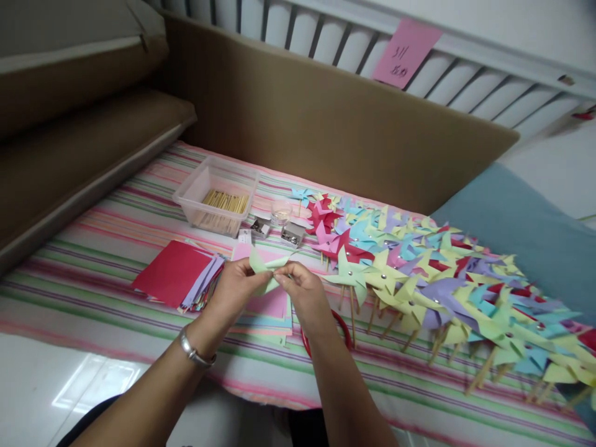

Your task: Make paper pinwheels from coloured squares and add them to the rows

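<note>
Both my hands hold a light green paper piece [264, 266] above a stack of pink and pastel paper sheets [272, 307] on the striped cloth. My left hand [235, 288], with a silver bracelet on the wrist, pinches the folded paper from the left. My right hand [302, 292] pinches it from the right, fingers closed on its flaps. A red-handled pair of scissors [342, 326] lies partly hidden under my right wrist.
A stack of red and coloured paper squares [179, 273] lies at left. A clear plastic tub of wooden sticks [218, 198] stands behind, with small boxes of pins [292, 234] beside it. Several finished paper pinwheels [419, 279] cover the right side. A cardboard wall [326, 118] stands behind.
</note>
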`<action>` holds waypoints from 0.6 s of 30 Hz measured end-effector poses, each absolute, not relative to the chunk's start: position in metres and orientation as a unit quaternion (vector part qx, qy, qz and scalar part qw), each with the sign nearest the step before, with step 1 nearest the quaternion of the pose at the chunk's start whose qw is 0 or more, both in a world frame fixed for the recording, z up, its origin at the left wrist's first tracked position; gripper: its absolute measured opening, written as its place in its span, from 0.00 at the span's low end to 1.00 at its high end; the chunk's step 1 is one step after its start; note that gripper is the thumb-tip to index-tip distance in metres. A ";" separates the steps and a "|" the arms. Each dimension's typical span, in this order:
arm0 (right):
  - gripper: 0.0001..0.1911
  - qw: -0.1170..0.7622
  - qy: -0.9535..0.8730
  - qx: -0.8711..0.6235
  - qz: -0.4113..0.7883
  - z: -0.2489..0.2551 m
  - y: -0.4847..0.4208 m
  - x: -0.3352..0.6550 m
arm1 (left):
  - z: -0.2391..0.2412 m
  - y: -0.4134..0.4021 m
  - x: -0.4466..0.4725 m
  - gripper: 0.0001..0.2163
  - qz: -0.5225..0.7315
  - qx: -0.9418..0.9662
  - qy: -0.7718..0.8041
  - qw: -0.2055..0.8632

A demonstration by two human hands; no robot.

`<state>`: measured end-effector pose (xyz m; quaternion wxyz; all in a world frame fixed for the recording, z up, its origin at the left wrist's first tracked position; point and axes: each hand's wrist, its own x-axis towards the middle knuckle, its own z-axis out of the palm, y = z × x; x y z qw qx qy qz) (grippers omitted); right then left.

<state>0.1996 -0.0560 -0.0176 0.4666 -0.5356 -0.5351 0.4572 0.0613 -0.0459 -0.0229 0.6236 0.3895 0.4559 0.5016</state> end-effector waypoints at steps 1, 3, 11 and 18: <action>0.04 0.467 -0.532 -0.537 0.458 -0.018 -0.056 0.199 | -0.023 -0.046 0.061 0.08 0.499 0.389 0.456 0.625; 0.04 0.473 -0.524 -0.540 0.458 -0.018 -0.056 0.198 | -0.024 -0.045 0.060 0.10 0.495 0.386 0.461 0.627; 0.03 0.498 -0.487 -0.541 0.472 -0.018 -0.055 0.194 | -0.022 -0.045 0.062 0.14 0.485 0.350 0.480 0.642; 0.03 0.498 -0.475 -0.546 0.478 -0.013 -0.056 0.193 | -0.017 -0.045 0.062 0.15 0.474 0.325 0.486 0.659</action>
